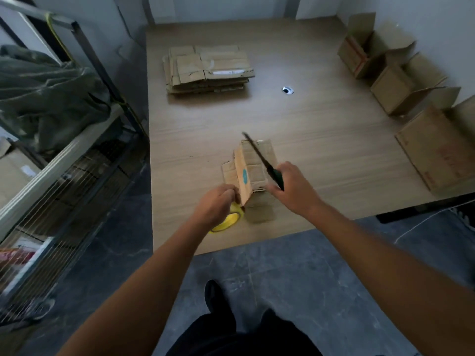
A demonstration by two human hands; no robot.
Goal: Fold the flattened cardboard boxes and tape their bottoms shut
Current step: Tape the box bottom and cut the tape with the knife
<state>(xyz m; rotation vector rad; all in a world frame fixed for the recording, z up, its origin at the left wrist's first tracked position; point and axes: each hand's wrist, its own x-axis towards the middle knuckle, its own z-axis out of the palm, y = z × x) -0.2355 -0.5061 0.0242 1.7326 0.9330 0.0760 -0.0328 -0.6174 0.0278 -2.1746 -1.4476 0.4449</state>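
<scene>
A small cardboard box (253, 168) with a blue round sticker stands near the table's front edge, its flaps partly folded. My left hand (218, 200) grips a yellow tape roll (228, 219) against the box's near left corner. My right hand (293, 185) grips a pair of scissors (259, 156) with a green handle, the dark blades pointing up and away over the box. A stack of flattened cardboard boxes (208, 69) lies at the far left of the table.
Three folded open boxes (393, 83) line the right edge of the wooden table (321, 140). A cable hole (287, 90) sits mid-table. A metal shelf rack (64, 155) with green cloth stands to the left. My shoe shows on the grey floor below.
</scene>
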